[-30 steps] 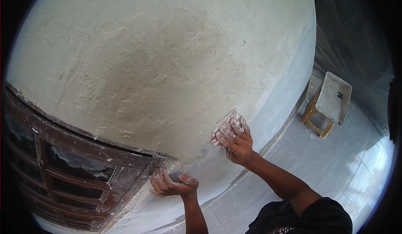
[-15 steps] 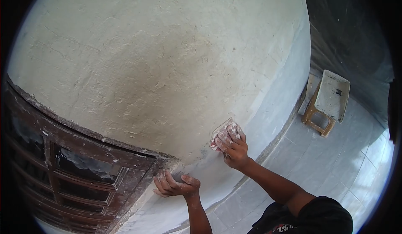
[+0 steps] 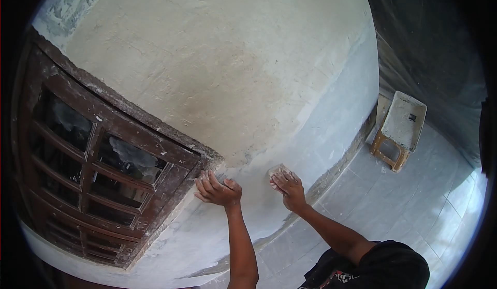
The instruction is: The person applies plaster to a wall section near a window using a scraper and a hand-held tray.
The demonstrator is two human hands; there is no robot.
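sandpaper | right hand grips it, pressed on wall, mid-sanding i'd say | left hand open, empty, resting by window frame | next stroke wants even pressure

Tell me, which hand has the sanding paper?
The right hand, pressing the sandpaper flat against the wall. The left hand holds nothing and rests at the corner of the wooden window frame.

Both bare arms come up from the bottom of the frame, left hand just left of centre with fingers loosely curled and wrist bent back, right hand a bit to its right, fingers flat and pressing forward, forearm slanting off to the lower right.
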